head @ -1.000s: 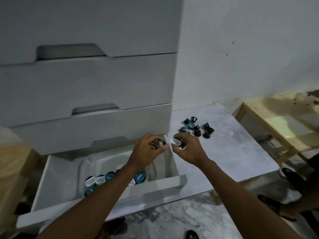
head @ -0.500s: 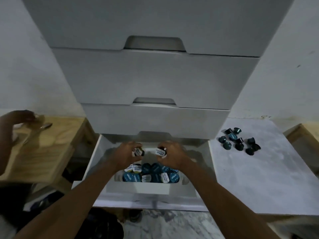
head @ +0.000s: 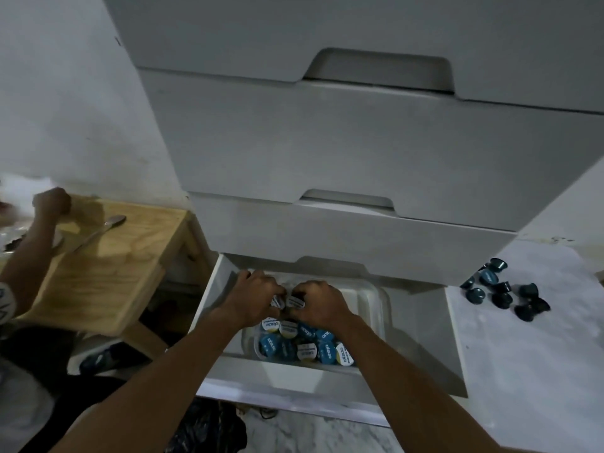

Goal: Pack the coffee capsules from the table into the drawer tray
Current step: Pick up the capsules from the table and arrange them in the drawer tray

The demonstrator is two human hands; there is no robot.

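Note:
The bottom drawer (head: pixel 425 325) stands pulled out, with a clear plastic tray (head: pixel 372 308) inside it. Several blue and white coffee capsules (head: pixel 305 344) lie packed at the tray's near end. My left hand (head: pixel 255 297) and my right hand (head: pixel 322 304) hover close together over the tray, just behind the packed ones. Each hand grips a capsule with a white lid: one (head: pixel 277 301) in the left, one (head: pixel 295 302) in the right. Several dark blue capsules (head: pixel 503 291) lie loose on the white table (head: pixel 529 364) to the right.
Closed grey drawer fronts (head: pixel 359 158) rise above the open one. At left is a wooden table (head: pixel 108 273) with a spoon (head: pixel 101 230); another person's hand (head: pixel 52 202) and arm rest there. A shoe (head: pixel 98 358) and dark bag sit on the marble floor below.
My view swung left from the table to the drawer. Both hands carried their capsules from above the drawer's right edge down over the tray and drew closer together.

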